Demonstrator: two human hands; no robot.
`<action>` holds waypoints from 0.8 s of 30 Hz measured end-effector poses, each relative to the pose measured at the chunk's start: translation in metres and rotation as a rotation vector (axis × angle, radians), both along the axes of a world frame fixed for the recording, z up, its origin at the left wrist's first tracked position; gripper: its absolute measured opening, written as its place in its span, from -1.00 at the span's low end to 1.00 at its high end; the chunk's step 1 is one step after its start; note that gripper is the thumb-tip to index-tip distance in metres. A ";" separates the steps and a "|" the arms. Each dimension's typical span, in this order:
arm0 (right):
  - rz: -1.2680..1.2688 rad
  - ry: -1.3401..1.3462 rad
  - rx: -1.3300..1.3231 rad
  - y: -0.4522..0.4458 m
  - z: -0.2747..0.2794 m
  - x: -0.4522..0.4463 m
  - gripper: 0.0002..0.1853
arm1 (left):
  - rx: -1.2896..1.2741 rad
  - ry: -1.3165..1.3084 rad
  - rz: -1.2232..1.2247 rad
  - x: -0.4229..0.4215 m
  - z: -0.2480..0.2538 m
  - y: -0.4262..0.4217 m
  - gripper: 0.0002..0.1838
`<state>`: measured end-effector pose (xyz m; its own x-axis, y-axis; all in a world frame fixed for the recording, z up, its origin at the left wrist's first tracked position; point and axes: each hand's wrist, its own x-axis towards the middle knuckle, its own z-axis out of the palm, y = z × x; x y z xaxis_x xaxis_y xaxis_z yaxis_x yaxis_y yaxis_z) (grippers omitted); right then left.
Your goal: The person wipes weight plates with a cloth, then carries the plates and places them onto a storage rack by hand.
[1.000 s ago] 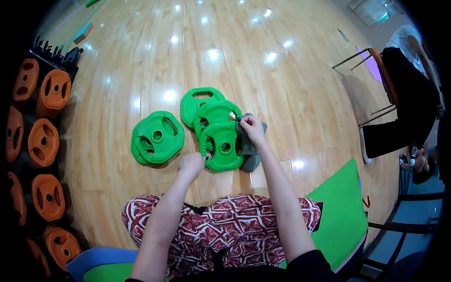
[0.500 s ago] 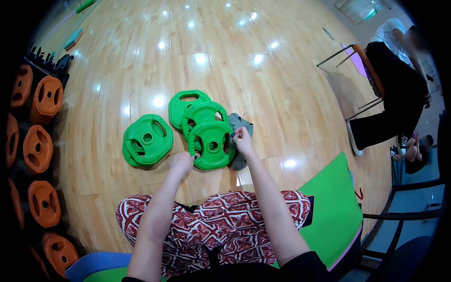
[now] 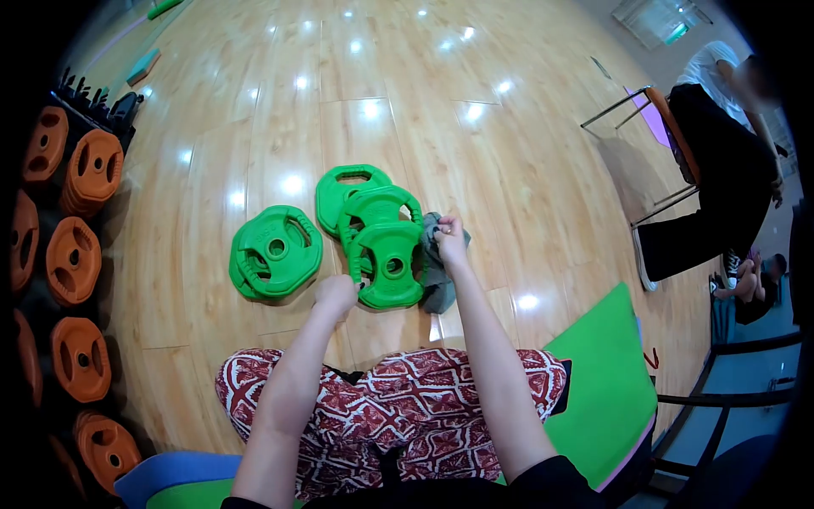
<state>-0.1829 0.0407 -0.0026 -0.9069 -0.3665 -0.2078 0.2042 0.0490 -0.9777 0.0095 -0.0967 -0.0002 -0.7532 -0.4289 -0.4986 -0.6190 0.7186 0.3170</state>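
Observation:
On the wooden floor in front of me lie several green weight plates. My left hand is closed around the left handle of the nearest green weight plate, which rests tilted against the plates behind it. Beside that plate's right edge, my right hand pinches a grey cloth that hangs and bunches below the fingers. Another green plate lies flat to the left, apart from the overlapping group. Behind the nearest one, a further green plate is partly covered.
Orange weight plates hang on a dark rack along the left. A green mat lies at my right. Farther right, one person sits on a chair and another person sits low near the wall.
My right hand has drawn the grey cloth up and slightly away from the plate's right edge. My left hand keeps its hold on the plate. The whole view has shifted slightly.

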 end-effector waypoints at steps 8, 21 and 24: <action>0.015 0.277 0.373 0.011 -0.030 0.017 -0.76 | -0.003 -0.043 -0.026 -0.003 0.001 0.000 -0.60; -0.157 0.047 0.169 0.036 -0.036 0.028 -0.74 | 0.079 0.124 -0.048 0.020 -0.023 0.001 -0.67; -0.136 0.087 0.177 0.012 -0.021 0.003 -0.73 | 0.094 0.094 -0.030 0.016 -0.020 0.007 -0.66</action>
<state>-0.1799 0.0524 -0.0238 -0.9626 -0.2049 -0.1771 0.1362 0.1989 -0.9705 0.0255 -0.0896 -0.0206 -0.8103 -0.3597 -0.4626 -0.5619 0.7008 0.4394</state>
